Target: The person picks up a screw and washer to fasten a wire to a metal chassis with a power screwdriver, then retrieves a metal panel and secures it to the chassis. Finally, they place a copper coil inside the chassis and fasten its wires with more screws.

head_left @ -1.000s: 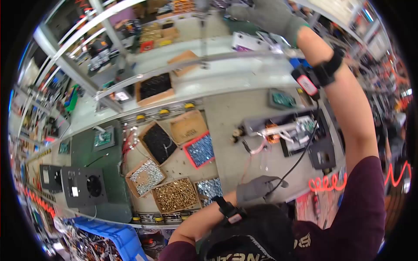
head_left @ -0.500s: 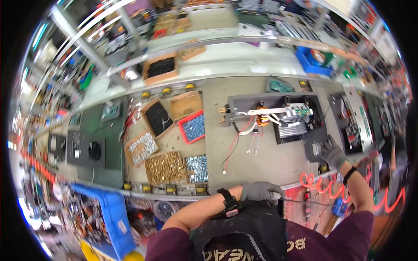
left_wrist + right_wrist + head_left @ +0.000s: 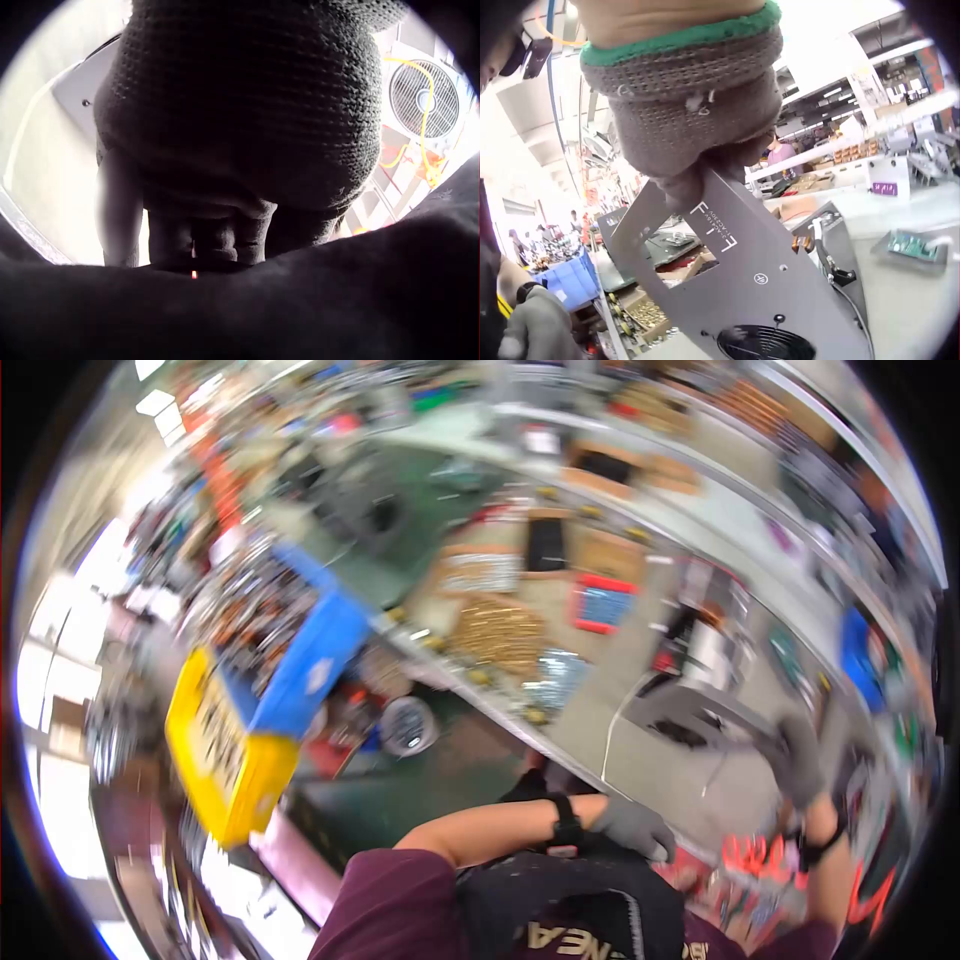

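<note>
Right wrist view, knit-gloved right grip (image 3: 694, 120) pinching flat grey panel (image 3: 739, 296), round grille (image 3: 766, 343), left grip (image 3: 541, 328) slack

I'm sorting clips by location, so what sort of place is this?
Probably an electronics assembly workshop: the right hand grips a grey metal panel with a round grille, a green circuit board lies beyond it, and small brass-coloured parts sit sorted nearby.

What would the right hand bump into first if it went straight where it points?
The grey panel, right at its fingers: the right hand has its grip on the panel's edge. What lies beyond, I can't tell; the depth is unclear.
</note>
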Available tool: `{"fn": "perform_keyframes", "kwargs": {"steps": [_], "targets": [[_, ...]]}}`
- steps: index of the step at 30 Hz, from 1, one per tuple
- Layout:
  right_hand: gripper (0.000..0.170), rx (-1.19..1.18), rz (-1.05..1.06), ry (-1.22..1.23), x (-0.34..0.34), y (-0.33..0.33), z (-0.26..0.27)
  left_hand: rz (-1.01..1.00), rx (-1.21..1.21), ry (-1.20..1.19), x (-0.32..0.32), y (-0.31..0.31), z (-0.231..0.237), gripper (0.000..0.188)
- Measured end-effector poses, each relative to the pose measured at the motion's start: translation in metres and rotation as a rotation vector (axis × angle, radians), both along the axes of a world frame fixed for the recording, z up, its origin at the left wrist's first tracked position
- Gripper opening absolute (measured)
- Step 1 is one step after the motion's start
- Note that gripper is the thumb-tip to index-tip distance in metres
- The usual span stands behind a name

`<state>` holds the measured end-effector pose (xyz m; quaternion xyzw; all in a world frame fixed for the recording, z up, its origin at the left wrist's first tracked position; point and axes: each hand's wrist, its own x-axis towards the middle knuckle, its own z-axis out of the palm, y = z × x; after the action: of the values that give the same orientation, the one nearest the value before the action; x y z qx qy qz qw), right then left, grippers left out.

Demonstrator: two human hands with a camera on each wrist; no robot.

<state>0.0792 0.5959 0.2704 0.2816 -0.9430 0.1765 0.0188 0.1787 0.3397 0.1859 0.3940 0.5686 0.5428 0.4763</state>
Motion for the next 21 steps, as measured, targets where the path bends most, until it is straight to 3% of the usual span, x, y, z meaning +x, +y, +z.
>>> {"fn": "perform_keyframes", "kwargs": {"steps": [1, 2, 3, 4, 5, 6, 7, 8, 9, 10, 11, 13, 14, 16, 17, 19, 21], "targets": [[0.024, -0.223, -0.061, -0.077, 0.008, -0.003, -0.023, 0.065, -0.046, -0.081, 0.002, -0.017, 0.002, 0.033], [0.024, -0.338, -0.119, 0.166, 0.012, 0.017, -0.075, 0.140, -0.060, -0.133, 0.007, -0.027, -0.011, 0.034], [0.033, -0.064, -0.129, -0.211, 0.010, 0.017, -0.051, 0.202, -0.060, -0.197, 0.018, -0.035, -0.027, 0.034], [0.036, -0.577, -0.372, -0.246, 0.020, 0.003, -0.069, 0.306, -0.074, -0.223, 0.030, -0.050, -0.031, 0.034], [0.031, -0.666, -0.364, -0.306, 0.016, 0.006, -0.071, 0.403, -0.098, -0.129, 0.036, -0.067, -0.031, 0.035], [0.041, -0.217, -0.094, -0.267, -0.005, 0.022, -0.058, 0.488, -0.123, -0.035, 0.044, -0.085, -0.028, 0.035], [0.034, -0.370, -0.043, -0.157, 0.015, -0.025, -0.023, 0.549, -0.130, -0.040, 0.057, -0.104, -0.024, 0.035], [0.063, -0.102, -0.111, -0.131, 0.033, -0.065, 0.026, 0.671, -0.147, -0.032, 0.066, -0.124, -0.023, 0.035], [0.057, 0.061, -0.196, -0.074, 0.056, -0.108, 0.065, 0.795, -0.157, -0.022, 0.081, -0.146, -0.020, 0.035], [0.052, -0.081, -0.129, 0.042, 0.047, -0.091, 0.044, 0.894, -0.128, -0.099, 0.095, -0.166, -0.033, 0.034], [0.051, -0.036, -0.088, 0.119, 0.053, -0.108, 0.053, 1.045, -0.099, -0.222, 0.117, -0.190, -0.022, 0.033], [0.053, -0.137, 0.158, 0.207, 0.063, -0.148, 0.058, 1.233, -0.040, -0.219, 0.153, -0.236, -0.033, 0.032], [0.053, -0.147, 0.220, 0.205, 0.070, -0.175, 0.058, 1.323, 0.011, -0.272, 0.174, -0.261, -0.040, 0.031], [0.053, -0.271, 0.192, -0.115, 0.088, -0.232, 0.058, 1.493, 0.013, -0.247, 0.226, -0.313, -0.035, 0.031], [0.053, -0.270, 0.235, -0.117, 0.097, -0.263, 0.059, 1.603, 0.010, -0.220, 0.255, -0.340, -0.029, 0.030], [0.053, -0.035, 0.328, -0.128, 0.119, -0.335, 0.061, 1.758, -0.022, -0.216, 0.317, -0.390, -0.026, 0.030], [0.051, -0.063, 0.517, -0.093, 0.134, -0.398, 0.042, 2.147, -0.151, -0.035, 0.387, -0.434, -0.052, 0.027]]}}
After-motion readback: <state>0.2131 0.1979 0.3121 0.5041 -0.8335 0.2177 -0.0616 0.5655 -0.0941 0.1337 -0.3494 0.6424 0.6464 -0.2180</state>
